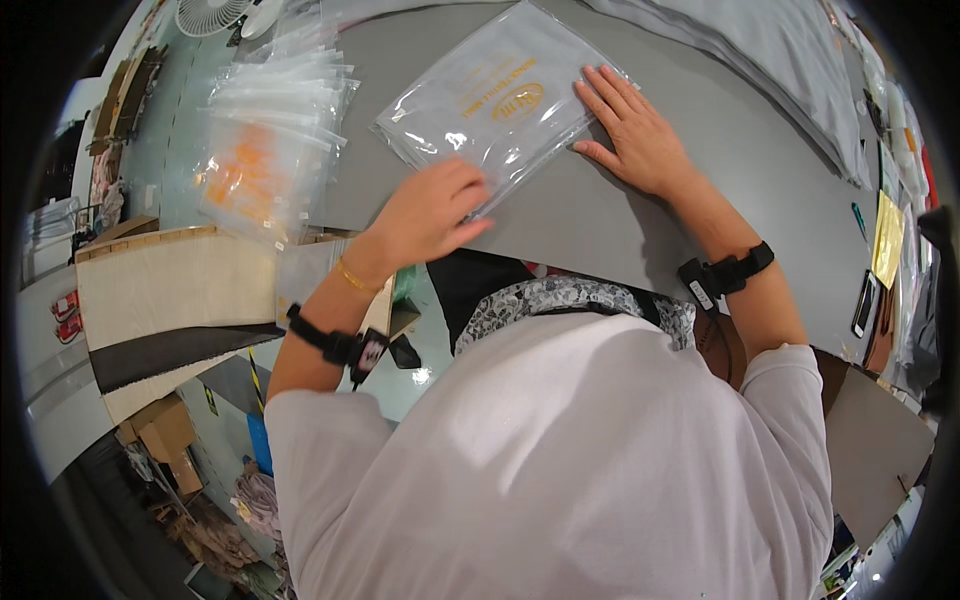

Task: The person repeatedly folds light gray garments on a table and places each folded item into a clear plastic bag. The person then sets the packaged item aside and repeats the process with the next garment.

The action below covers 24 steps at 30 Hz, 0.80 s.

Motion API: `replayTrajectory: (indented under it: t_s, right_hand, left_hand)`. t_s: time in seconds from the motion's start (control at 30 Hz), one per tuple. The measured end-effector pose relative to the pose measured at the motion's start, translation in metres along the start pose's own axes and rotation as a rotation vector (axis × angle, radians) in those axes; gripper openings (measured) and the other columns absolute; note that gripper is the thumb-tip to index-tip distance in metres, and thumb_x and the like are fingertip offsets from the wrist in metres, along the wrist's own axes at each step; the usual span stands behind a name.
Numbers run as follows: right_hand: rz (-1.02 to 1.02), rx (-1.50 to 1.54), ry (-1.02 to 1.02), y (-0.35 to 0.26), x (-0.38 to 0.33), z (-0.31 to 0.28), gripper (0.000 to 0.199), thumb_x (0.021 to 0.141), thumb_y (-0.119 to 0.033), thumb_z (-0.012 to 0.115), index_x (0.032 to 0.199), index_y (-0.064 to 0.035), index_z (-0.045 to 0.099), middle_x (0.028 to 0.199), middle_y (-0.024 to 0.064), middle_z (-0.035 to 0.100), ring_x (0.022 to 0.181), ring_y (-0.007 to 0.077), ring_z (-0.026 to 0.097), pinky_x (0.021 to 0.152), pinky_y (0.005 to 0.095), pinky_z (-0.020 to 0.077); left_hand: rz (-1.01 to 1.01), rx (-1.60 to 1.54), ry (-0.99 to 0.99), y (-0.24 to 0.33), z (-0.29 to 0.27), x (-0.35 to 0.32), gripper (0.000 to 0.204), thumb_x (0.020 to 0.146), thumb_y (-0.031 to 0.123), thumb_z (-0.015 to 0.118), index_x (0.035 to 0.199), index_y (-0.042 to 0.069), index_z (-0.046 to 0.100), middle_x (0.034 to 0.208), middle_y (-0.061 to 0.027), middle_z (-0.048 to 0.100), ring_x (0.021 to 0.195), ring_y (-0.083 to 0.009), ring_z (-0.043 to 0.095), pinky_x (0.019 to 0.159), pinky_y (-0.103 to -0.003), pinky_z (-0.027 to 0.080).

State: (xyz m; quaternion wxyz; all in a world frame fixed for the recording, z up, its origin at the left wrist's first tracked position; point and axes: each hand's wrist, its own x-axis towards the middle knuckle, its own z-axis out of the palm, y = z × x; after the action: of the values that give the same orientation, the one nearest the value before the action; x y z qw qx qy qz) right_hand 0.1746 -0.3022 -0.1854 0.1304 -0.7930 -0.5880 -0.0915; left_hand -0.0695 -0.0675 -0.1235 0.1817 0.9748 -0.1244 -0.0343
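Grey tabletop (620,230) fills the middle of the view, curved by the lens, with a workshop floor and cardboard boxes (165,435) below its near edge. On the table lies a clear plastic bag (500,105) with gold print, flat and holding something pale grey, tilted so one corner points toward the person.

The left hand (430,212) rests on the bag's near corner, fingers curled down and pressing its edge; whether it pinches the film I cannot tell. The right hand (635,130) lies open and flat, fingers spread, with its fingertips on the bag's right edge and its palm on the table. The two hands are well apart, one at each side of the bag. Each wrist wears a black strap; the left also has a thin gold bangle (352,277).

Left of the bag sits a loose stack of empty clear bags (270,140). Folded grey cloth (770,60) lies at the table's far right.
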Motion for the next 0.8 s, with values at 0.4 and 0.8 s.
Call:
replayTrajectory:
  t_s: [0.4, 0.8]
  right_hand:
    - [-0.433, 0.379, 0.014, -0.118, 0.021, 0.005, 0.027, 0.084, -0.026, 0.073, 0.103, -0.0071, 0.066, 0.106, 0.0051, 0.065, 0.104, 0.0247, 0.062, 0.092, 0.0373, 0.0487]
    - [-0.486, -0.081, 0.082, 0.052, 0.002, -0.058, 0.017, 0.080, -0.004, 0.071, 0.095, -0.0029, 0.063, 0.094, 0.0104, 0.061, 0.093, 0.0298, 0.062, 0.079, 0.0432, 0.0480]
  left_hand:
    - [0.135, 0.076, 0.392, -0.008, 0.045, -0.031, 0.019, 0.082, 0.008, 0.073, 0.098, 0.001, 0.065, 0.119, -0.0118, 0.068, 0.115, -0.0288, 0.066, 0.089, -0.039, 0.059]
    - [0.036, -0.029, 0.464, 0.008, 0.056, -0.052, 0.024, 0.081, 0.012, 0.077, 0.097, 0.001, 0.064, 0.121, -0.0133, 0.068, 0.125, -0.0318, 0.064, 0.098, -0.042, 0.057]
